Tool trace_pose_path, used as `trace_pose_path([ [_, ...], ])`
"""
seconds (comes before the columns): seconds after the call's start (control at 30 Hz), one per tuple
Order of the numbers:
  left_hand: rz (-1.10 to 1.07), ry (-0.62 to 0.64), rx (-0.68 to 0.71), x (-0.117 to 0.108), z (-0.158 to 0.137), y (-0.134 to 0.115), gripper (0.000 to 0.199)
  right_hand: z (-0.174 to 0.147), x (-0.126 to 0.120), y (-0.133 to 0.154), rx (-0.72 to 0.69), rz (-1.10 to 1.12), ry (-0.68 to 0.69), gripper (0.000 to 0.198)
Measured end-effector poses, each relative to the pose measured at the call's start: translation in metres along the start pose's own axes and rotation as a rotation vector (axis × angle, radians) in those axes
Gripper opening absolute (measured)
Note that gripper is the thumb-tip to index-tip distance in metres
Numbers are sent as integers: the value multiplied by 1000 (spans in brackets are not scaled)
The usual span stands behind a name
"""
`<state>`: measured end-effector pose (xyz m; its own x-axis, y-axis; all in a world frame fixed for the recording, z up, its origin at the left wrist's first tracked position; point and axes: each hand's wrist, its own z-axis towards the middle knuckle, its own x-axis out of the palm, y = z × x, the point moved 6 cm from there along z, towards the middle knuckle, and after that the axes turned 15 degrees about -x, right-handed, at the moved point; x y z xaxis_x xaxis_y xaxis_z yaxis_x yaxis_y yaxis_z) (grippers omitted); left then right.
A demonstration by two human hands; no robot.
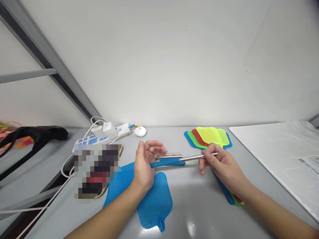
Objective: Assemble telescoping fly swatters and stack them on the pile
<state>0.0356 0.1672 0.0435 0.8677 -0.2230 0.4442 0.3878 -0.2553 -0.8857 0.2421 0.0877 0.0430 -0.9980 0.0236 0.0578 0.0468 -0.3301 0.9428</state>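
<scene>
My left hand (147,164) is loosely curled around a blue plastic handle (168,162), with its upper fingers raised. My right hand (219,162) pinches a thin silver metal rod (191,158) between thumb and fingers. The rod's left end meets the right end of the blue handle; I cannot tell whether it is inside. Several similar metal rods (171,155) lie just behind the handle. Beneath my left hand and forearm are blue perforated fly swatter heads (156,199), partly covered by the arm.
Behind my right hand lies a fanned stack of coloured fly swatters (209,135). A pixelated phone-like object (97,172), a power strip (93,140) with white cables and a white round object (140,131) are left. A plastic-wrapped white board (281,149) lies right.
</scene>
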Motion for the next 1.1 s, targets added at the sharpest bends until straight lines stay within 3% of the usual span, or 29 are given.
trace_pose_path([
  [0.1,46,-15,43,0,-2,-3,52,1,-7,7,-81,-299,101,19],
  [0.23,119,-43,81,2,-6,-6,54,4,-7,21,-366,-791,328,10],
  [0.37,232,-41,76,8,-14,-3,57,1,1,29,-583,-983,442,20],
  [0.6,367,2,74,15,-25,2,64,-6,18,27,-584,-993,562,23],
  [0.8,372,34,108,16,-32,-3,64,-8,26,20,-477,-895,537,23],
  [1.1,389,-7,118,20,-39,7,59,-9,33,31,-545,-928,483,20],
])
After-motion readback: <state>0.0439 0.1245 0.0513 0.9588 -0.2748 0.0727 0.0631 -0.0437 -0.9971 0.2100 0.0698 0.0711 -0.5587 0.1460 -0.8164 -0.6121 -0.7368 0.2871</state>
